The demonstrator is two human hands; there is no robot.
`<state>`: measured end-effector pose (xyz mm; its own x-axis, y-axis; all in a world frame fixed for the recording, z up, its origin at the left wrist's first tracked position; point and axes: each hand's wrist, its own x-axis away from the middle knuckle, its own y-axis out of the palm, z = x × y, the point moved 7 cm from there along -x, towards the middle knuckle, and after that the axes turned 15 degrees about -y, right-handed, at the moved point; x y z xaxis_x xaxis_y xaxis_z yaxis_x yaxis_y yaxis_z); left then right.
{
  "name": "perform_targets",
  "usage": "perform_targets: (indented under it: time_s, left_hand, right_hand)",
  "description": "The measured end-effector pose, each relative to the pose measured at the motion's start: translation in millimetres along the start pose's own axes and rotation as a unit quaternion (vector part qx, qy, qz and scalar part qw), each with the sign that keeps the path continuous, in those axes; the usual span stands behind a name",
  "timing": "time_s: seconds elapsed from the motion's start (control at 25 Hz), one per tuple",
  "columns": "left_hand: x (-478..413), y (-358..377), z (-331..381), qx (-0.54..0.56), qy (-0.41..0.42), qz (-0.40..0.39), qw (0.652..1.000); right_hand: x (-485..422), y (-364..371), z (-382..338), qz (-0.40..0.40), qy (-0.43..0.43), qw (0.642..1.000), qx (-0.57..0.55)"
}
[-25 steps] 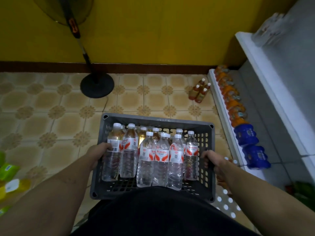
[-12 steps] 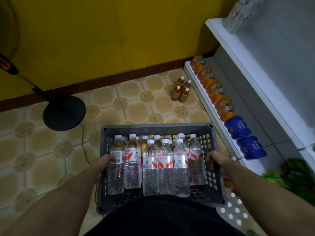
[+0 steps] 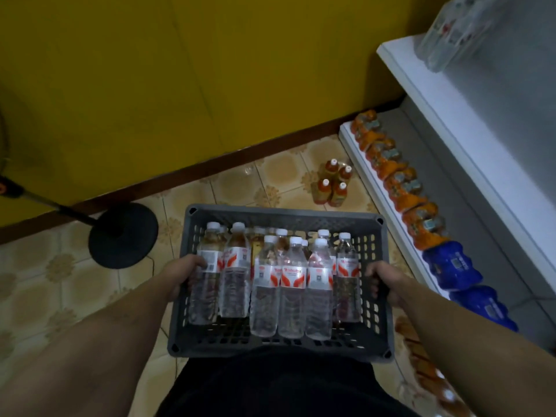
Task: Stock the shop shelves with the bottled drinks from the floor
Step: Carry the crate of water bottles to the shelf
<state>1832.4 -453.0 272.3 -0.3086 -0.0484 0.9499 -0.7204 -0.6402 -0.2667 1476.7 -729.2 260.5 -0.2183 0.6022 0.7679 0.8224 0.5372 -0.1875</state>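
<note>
Where the load sits: a dark grey slotted plastic crate (image 3: 282, 216) spans the two grips and seems to be carried at the waist, off the tiled floor. Clear plastic water bottles with white caps and red-and-white labels (image 3: 293, 284) stand upright in it.
Left grip: the left hand (image 3: 183, 273) curls over the crate's left short wall and holds it.
Right grip: the right hand (image 3: 383, 281) curls over the right short wall, fingers hooked inside.
Long axis: the crate runs from grip to grip, so its right end faces the shelving.
Deciding relation: the low white shelf (image 3: 371, 188) lies just beyond the right grip, well apart from the left one. The right hand is therefore nearer, by my judgement.
Shelf contents: orange-wrapped bottle packs (image 3: 400, 182) and blue-wrapped packs (image 3: 451, 266) line its front.
Ahead of the right grip: four small orange-capped bottles (image 3: 332, 185) stand on the floor, beside the shelf's edge.
Next move: probably setting the crate down close to that shelf.
</note>
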Motion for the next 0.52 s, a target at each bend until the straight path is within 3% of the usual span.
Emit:
perform_targets:
  time_s: [0.36, 0.52]
  left_hand:
    - [-116, 60, 159, -0.106, -0.038, -0.063, 0.992]
    - [-175, 77, 221, -0.126, -0.035, -0.045, 0.99]
  right_hand:
    - [-101, 6, -38, 0.115, 0.066, 0.99, -0.047]
    - [-164, 29, -17, 0.17, 0.107, 0.977, -0.07]
